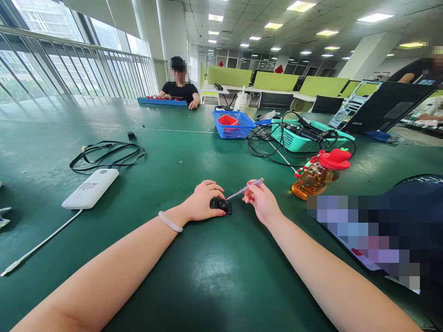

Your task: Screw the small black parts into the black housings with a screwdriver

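Green tabletop under me, office around it. My left hand has a small black part pinched against the surface: thumb at the near side, fingertips at the far side, its right end sticking out past the grip. My right hand grasps a screwdriver by the clear handle, shaft slanting down-left, tip at the part; can't tell if it's seated. Outward: red-lidded bottle to the right, white device to the left, blue basket and teal basket beyond, person across the far edge.
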Demonstrator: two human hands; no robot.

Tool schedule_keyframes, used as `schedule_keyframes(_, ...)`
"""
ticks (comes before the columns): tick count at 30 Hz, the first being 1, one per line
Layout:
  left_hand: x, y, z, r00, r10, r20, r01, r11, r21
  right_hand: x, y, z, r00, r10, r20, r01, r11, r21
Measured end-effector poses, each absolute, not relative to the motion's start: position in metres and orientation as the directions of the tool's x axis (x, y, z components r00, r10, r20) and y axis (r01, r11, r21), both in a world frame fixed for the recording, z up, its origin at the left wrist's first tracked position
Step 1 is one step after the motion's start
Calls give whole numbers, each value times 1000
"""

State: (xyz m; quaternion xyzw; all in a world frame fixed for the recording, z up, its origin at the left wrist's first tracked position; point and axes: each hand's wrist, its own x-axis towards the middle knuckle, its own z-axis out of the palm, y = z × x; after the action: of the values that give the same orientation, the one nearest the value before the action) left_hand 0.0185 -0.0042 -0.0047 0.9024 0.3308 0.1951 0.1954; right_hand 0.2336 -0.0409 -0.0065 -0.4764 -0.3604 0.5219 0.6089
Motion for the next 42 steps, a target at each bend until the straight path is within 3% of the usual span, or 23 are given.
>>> schedule_keyframes(42,20,-8,-2,754,596,275,418,-759,499,230,-43,-7,129,986,-104,-373,-49,-927)
